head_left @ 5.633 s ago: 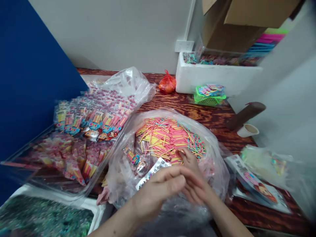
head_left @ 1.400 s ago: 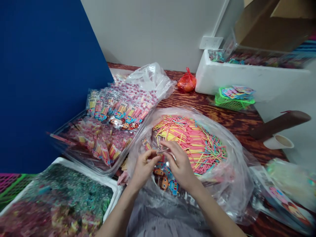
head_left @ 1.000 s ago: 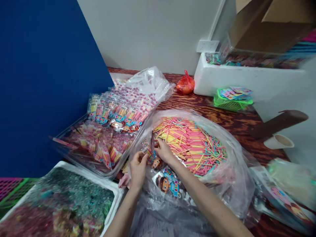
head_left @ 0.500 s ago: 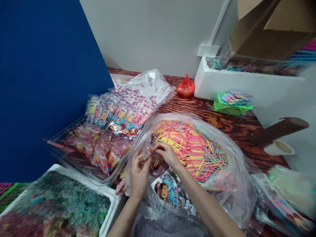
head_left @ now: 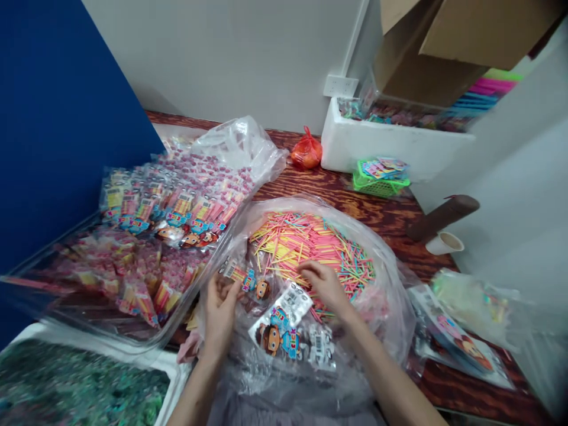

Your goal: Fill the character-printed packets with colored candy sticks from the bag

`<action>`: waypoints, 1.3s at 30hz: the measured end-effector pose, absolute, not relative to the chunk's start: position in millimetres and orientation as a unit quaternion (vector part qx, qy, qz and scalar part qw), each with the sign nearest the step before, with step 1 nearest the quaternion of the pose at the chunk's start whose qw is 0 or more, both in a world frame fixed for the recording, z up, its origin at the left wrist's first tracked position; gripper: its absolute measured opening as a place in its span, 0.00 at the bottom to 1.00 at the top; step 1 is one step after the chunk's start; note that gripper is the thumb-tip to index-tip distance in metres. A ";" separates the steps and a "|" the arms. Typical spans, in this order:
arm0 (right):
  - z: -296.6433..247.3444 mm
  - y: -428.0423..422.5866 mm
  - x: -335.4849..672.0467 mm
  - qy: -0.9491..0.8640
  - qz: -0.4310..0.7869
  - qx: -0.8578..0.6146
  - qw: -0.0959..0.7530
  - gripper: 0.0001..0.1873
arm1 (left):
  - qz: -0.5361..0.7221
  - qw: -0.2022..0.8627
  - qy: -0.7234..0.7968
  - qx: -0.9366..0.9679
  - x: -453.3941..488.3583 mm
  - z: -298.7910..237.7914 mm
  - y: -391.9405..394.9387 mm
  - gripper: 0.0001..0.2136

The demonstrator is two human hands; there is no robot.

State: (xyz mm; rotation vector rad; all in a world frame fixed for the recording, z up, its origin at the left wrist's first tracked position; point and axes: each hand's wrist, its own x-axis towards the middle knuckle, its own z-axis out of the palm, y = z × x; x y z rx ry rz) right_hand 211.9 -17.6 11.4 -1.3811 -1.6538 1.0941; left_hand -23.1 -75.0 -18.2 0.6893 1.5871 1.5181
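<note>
My left hand has its fingers curled at the edge of a small clear packet holding pink and yellow sticks, with a cartoon figure printed on it. My right hand hovers over the near side of a heap of thin coloured sticks, fingers loosely bent and apart from the thumb, with nothing visible in them. The heap lies in a large clear plastic bag. Between my hands, several flat printed packets rest on the bag's near part.
At left, a clear tray carries many filled packets. A white foam box sits at lower left. Farther back are a red bag, a green basket and another foam box. A paper cup stands at right.
My right hand has left the small packet and moved right, over the sticks. My left hand stays with the packet, now lying flatter and more visible. The view has swung right.
</note>
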 end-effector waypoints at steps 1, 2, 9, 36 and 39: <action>12.2 -15.8 231.6 -0.641 0.381 -0.569 0.346 0.09 | 0.602 0.411 0.628 0.273 -22.1 -14.9 -78.9 0.31; 12.5 -13.6 249.2 -0.653 0.328 -0.598 0.330 0.10 | 0.598 0.412 0.630 0.276 -20.7 -11.8 -84.4 0.32; 8.6 -21.0 278.4 -0.837 0.014 -0.545 0.047 0.12 | 0.508 0.218 0.676 0.487 4.3 6.0 -136.3 0.28; 10.7 21.6 282.8 -0.607 0.402 -0.591 0.348 0.09 | 0.293 0.199 0.537 0.766 46.2 -34.8 -109.4 0.14; 17.3 26.0 286.5 -0.571 0.466 -0.568 0.365 0.10 | 0.332 0.203 0.550 0.739 45.0 -33.5 -110.1 0.15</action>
